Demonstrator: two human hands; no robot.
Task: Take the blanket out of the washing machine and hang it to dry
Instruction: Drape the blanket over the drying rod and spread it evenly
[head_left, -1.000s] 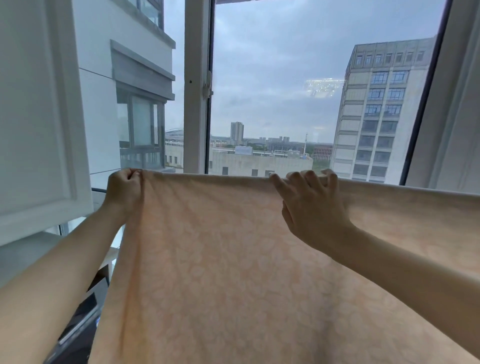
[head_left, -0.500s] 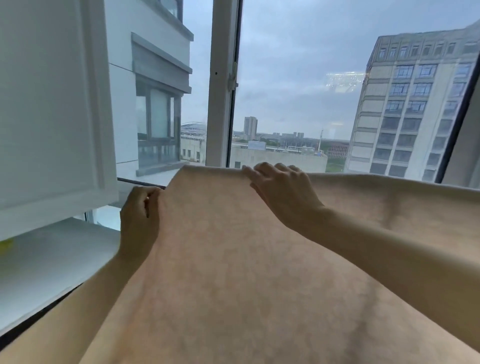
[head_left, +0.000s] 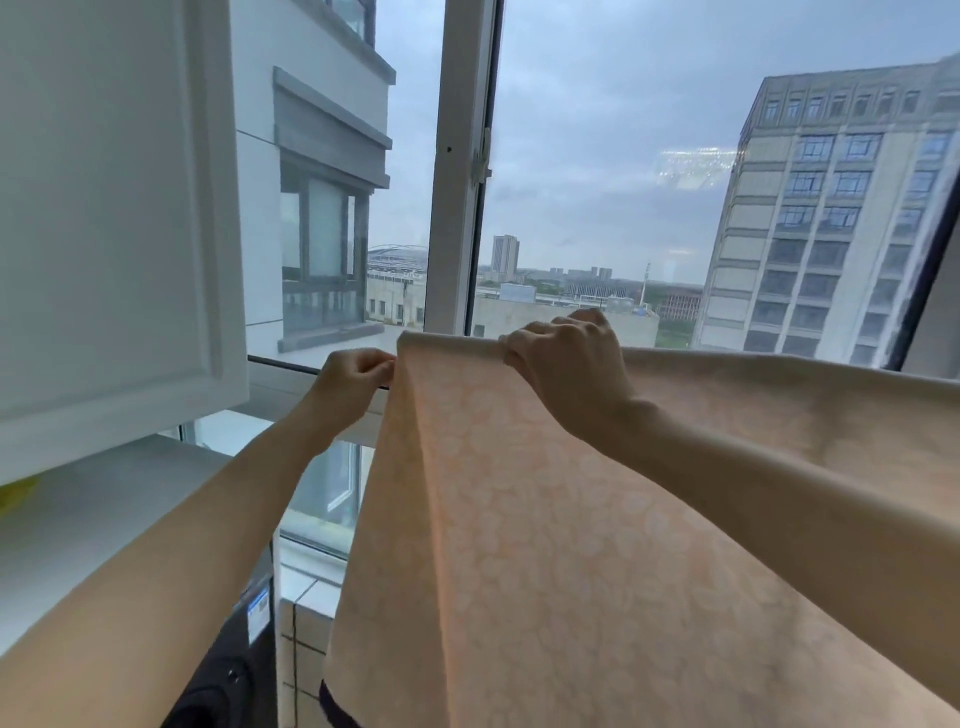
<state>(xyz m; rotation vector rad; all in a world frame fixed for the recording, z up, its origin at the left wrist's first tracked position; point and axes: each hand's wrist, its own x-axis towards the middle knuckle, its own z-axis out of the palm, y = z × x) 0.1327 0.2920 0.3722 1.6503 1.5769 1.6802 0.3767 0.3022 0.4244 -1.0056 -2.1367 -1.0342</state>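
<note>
A peach blanket (head_left: 519, 545) with a pale round pattern hangs in front of the window, its top edge running level from the middle to the right border. My left hand (head_left: 353, 379) pinches the blanket's left edge just below the top corner. My right hand (head_left: 571, 364) grips the top edge a little to the right, fingers curled over it. What carries the blanket along its top is hidden by the cloth. A dark hem shows at the blanket's lower left corner.
A white cabinet door (head_left: 114, 208) stands open at the left, with a white shelf (head_left: 104, 519) under it. The window frame post (head_left: 457, 166) rises behind my hands. A dark appliance (head_left: 234, 665) sits at the lower left, beside a tiled sill (head_left: 306, 613).
The blanket's left edge and both hands have shifted right in view. My left hand has risen back near the top corner. The fabric hangs lower, showing the sill and appliance.
</note>
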